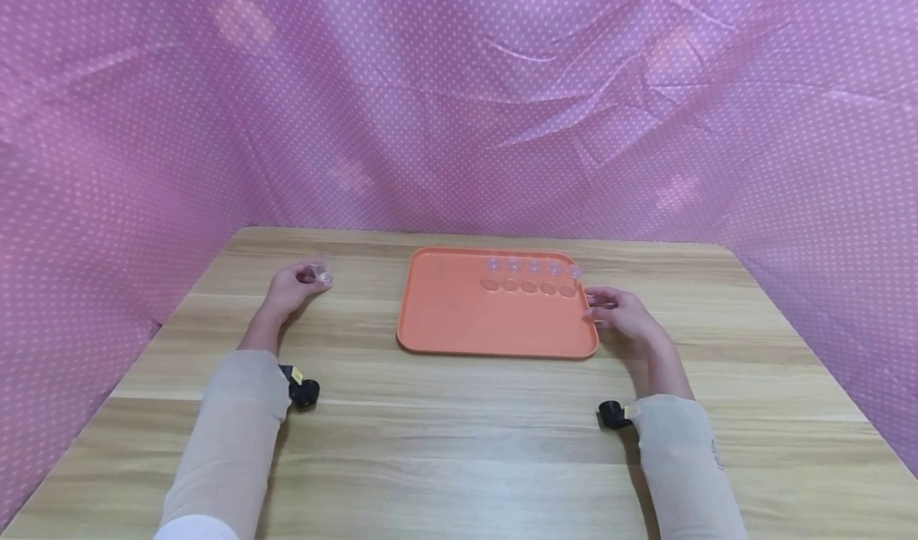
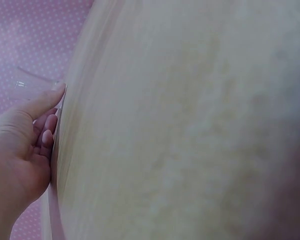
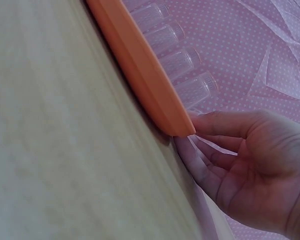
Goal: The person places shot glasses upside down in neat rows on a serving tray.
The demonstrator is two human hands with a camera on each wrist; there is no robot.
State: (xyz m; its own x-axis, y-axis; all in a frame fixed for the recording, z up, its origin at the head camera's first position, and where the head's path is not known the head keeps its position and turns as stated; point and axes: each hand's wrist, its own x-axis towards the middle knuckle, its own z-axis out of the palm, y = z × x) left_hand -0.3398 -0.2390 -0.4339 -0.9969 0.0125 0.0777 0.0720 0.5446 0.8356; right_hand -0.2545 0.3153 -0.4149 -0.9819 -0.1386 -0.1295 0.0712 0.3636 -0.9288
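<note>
At the left of the table, my left hand [image 1: 290, 289] holds a small clear plastic cup [image 1: 322, 272] between thumb and fingers. The left wrist view shows the thumb [image 2: 45, 100] lying along the cup [image 2: 32, 85], which is faint against the curtain. My right hand [image 1: 622, 315] is at the right rim of an orange tray [image 1: 466, 325]. Seen from the right wrist, its thumb is over the tray's edge [image 3: 160, 95] and the other fingers curl beneath. Several clear cups [image 1: 529, 277] stand in a row along the tray's far right part; the nearest cup [image 3: 197, 90] is close to the thumb.
The wood-grain table [image 1: 445, 444] extends around the tray and both arms. A pink dotted curtain [image 1: 459, 110] hangs behind the table and at both sides. Each wrist carries a small black camera [image 1: 304, 394] beside a pale sleeve [image 1: 222, 444].
</note>
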